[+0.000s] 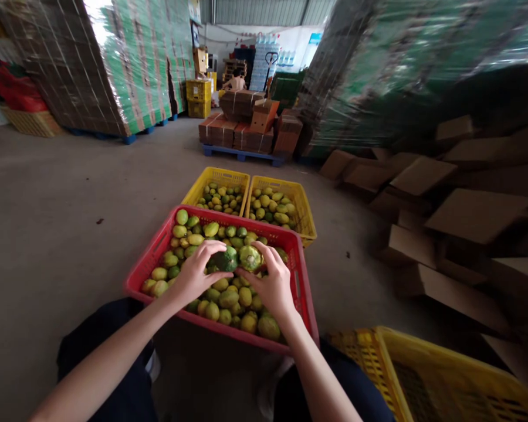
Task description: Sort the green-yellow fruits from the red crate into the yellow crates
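Above a red crate (pixel 300 293) full of lemons, my left hand (pixel 202 266) is closed around a dark green lemon (pixel 227 259). Right beside it, my right hand (pixel 273 275) grips a yellow-green lemon (pixel 250 258) between thumb and fingers. Both fruits are held side by side with their ends turned up toward me. Loose yellow and green lemons (pixel 229 298) lie in the crate under and around my hands. The hands hide part of the fruit in the middle.
Two yellow crates (pixel 307 211) with more lemons stand behind the red one. Another yellow crate (pixel 381 351) is at my lower right. Cardboard boxes (pixel 479 214) are heaped on the right. Farther back are a blue pallet (pixel 242 155) with flattened cartons, wrapped stacks (pixel 141 70) and a person (pixel 235 82).
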Demonstrator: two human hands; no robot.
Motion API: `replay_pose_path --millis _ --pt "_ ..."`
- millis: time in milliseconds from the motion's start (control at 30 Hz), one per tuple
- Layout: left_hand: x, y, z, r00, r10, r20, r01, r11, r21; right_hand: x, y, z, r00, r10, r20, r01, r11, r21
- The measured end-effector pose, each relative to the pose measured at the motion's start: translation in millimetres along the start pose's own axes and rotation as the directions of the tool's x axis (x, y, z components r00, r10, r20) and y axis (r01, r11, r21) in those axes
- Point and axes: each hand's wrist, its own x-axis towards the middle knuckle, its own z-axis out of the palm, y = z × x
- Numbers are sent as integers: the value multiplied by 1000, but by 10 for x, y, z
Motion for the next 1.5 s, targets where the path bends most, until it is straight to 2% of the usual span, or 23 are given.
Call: replay_pose_path --millis 100,200,267,333,400,467,567,633,700,733,767,833,1000,1133,1200,1233,1267,1300,1333,1400,1433,1467,1500 --pt "-9 -8 3 1000 13 8 -13 1000 -4 -11 4 -11 999 -35 -11 35 998 -46" --pt "-42 -15 10 999 -23 25 24 998 -51 -22 9 -23 999 -45 -1 45 998 -43" --pt "-60 -20 16 993 -107 46 112 987 -115 -22 3 -28 1000 -23 -8 23 1000 -5" --pt "-63 -24 27 960 -265 89 278 933 -227 -16 -15 -31 999 45 -1 -45 997 66" --pt "-48 -28 45 868 -461 187 496 775 -392 -8 -44 -26 985 160 58 -168 971 170" --pt "-20 -25 72 722 -600 346 677 506 -535 -2 -75 -12 936 301 181 -344 886 310" --pt "22 -2 118 490 -653 578 807 89 -584 4 -101 27 792 486 369 -610 612 503" --pt "40 21 144 363 -646 671 831 -102 -548 13 -93 57 691 548 471 -714 414 565" --pt "49 39 162 270 -647 713 833 -215 -510 31 -70 80 602 550 579 -784 270 559" --pt "49 43 167 238 -649 722 831 -249 -498 42 -55 88 564 537 628 -812 219 541" --pt "48 43 171 215 -653 727 828 -273 -490 53 -41 94 530 522 668 -835 181 521" --pt "38 30 173 198 -651 732 819 -300 -488 72 -19 99 482 500 720 -863 128 489" --pt "5 -19 173 221 -629 745 801 -318 -507 91 -4 95 430 498 753 -882 53 468" --pt "4 -36 187 199 -647 736 823 -298 -484 103 -13 90 399 503 766 -892 18 453" --pt "3 -34 195 204 -646 736 841 -269 -469 101 -22 89 405 499 766 -894 41 446" --pt "0 -30 197 219 -644 733 851 -241 -466 95 -26 91 419 505 755 -892 73 446" --pt "-4 -21 196 253 -656 711 858 -187 -478 83 -30 94 454 520 723 -879 130 459" --pt "-11 -9 192 313 -686 657 860 -89 -503 67 -32 100 514 543 664 -850 218 479" --pt "-18 5 184 405 -719 565 847 62 -528 47 -31 109 595 566 571 -800 341 495" --pt "-36 36 160 647 -699 304 735 468 -490 1 -16 130 778 547 310 -626 636 450" --pt "-45 47 147 761 -621 190 636 653 -412 -21 -3 141 855 484 184 -516 766 383" --pt "-54 54 136 846 -519 120 528 786 -320 -39 12 149 913 397 91 -405 863 302" --pt "-63 55 127 902 -423 86 431 870 -241 -52 27 154 953 301 36 -301 926 226"
